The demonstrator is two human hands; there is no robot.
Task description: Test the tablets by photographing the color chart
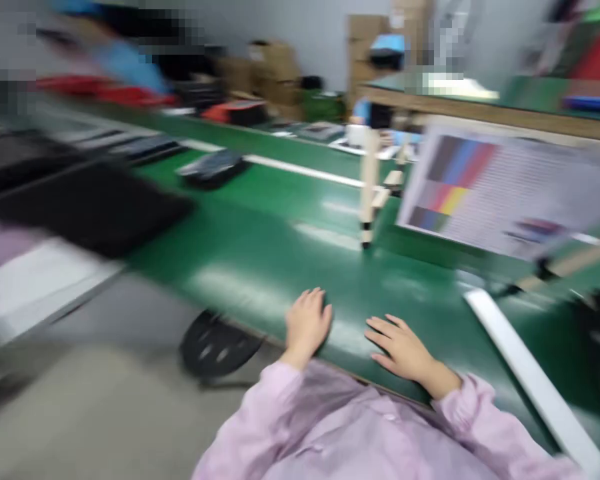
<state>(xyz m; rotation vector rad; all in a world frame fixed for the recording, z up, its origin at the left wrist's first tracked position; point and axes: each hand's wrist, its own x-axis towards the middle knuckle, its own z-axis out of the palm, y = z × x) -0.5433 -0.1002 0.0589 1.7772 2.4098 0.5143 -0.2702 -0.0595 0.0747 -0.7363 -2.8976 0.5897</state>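
Note:
Both of my hands rest palm down near the front edge of a green tabletop (260,247). My left hand (307,321) lies with its fingers stretched forward and holds nothing. Apart from it, my right hand (400,347) is flat with spread fingers, also without anything in it. To the right of that hand, a long white strip (535,373) runs at a slant along the table. Pink sleeves cover both forearms.
A printed sheet with colour blocks (505,193) hangs under a raised wooden shelf (480,110). A dark packed item (213,168) sits on the strip-marked green surface. A black mat (85,207) is at the left, above a black stool (217,347). Cardboard boxes (275,73) stand behind.

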